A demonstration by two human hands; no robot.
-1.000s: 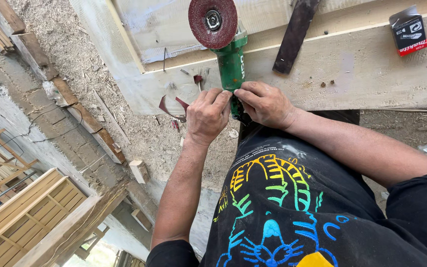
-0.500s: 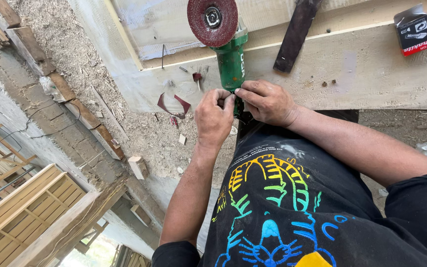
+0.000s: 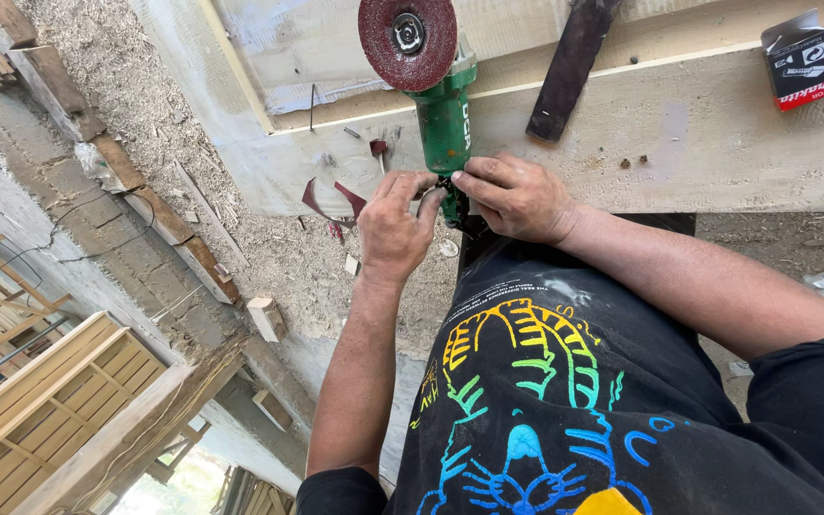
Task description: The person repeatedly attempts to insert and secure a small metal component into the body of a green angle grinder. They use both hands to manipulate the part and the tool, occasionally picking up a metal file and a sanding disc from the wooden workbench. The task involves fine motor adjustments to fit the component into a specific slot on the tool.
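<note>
Both hands pinch the green grinder (image 3: 446,124) tail: left hand (image 3: 395,229), right hand (image 3: 517,195); keep fingertips behind red disc (image 3: 407,43) ahead

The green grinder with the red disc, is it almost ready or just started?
Done: a dark red disc sits on the green grinder, and torn red scraps lie on the plank. In hand: the left hand and right hand pinch its rear end. What's left is unclear.
</note>
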